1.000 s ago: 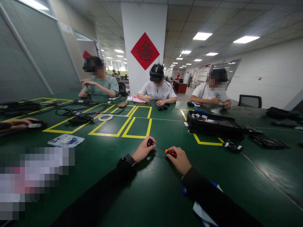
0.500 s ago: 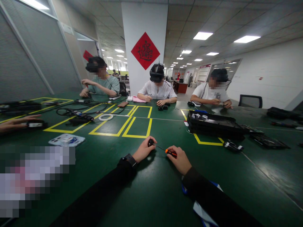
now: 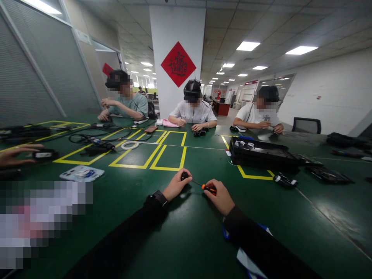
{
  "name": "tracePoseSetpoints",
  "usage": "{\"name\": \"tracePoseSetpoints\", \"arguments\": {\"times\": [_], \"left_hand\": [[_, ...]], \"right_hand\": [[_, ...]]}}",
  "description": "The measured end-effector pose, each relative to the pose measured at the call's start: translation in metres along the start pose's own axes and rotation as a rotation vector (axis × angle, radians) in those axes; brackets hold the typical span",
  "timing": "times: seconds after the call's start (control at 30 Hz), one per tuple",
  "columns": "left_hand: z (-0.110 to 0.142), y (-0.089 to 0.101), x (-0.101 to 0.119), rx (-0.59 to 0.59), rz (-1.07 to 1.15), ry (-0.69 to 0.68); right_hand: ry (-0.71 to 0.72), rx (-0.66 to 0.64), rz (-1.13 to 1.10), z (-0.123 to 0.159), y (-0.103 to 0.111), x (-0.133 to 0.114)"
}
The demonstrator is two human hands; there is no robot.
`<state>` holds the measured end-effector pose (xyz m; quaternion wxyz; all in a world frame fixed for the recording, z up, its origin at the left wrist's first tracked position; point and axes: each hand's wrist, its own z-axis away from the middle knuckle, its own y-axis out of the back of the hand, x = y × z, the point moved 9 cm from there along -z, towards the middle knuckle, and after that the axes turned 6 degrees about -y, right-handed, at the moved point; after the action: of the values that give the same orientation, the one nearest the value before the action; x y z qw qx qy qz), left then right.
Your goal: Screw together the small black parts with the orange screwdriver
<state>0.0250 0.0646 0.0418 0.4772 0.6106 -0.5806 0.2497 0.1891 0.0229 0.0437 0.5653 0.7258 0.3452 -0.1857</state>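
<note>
My left hand [image 3: 176,185] is closed on a small black part [image 3: 184,176], mostly hidden by the fingers, so its exact kind does not show. In my right hand [image 3: 221,197] is a screwdriver [image 3: 209,189] with an orange and black handle, gripped between thumb and fingers. Its thin shaft points left to the black part, and the tip seems to meet it. Both hands are just above the green table [image 3: 186,244], near its middle.
A black open case [image 3: 261,153] stands at the right, beside a black device [image 3: 285,180]. Cables and a white coil [image 3: 130,145] lie left, near a patterned phone case [image 3: 82,173]. Another person's hand [image 3: 20,154] reaches in at far left. Several people sit around the table.
My hands keep nearly the same pose, with the screwdriver still directed at the black part. At far left, the other person's hand has shifted slightly off the black device there.
</note>
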Motion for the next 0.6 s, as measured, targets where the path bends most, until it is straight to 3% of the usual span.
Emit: {"name": "tracePoseSetpoints", "arguments": {"times": [0.6], "left_hand": [[0.0005,0.0002,-0.0034,0.001,0.016,-0.002]], "right_hand": [[0.014,-0.019,0.035,-0.0015,-0.0032,0.0020]]}}
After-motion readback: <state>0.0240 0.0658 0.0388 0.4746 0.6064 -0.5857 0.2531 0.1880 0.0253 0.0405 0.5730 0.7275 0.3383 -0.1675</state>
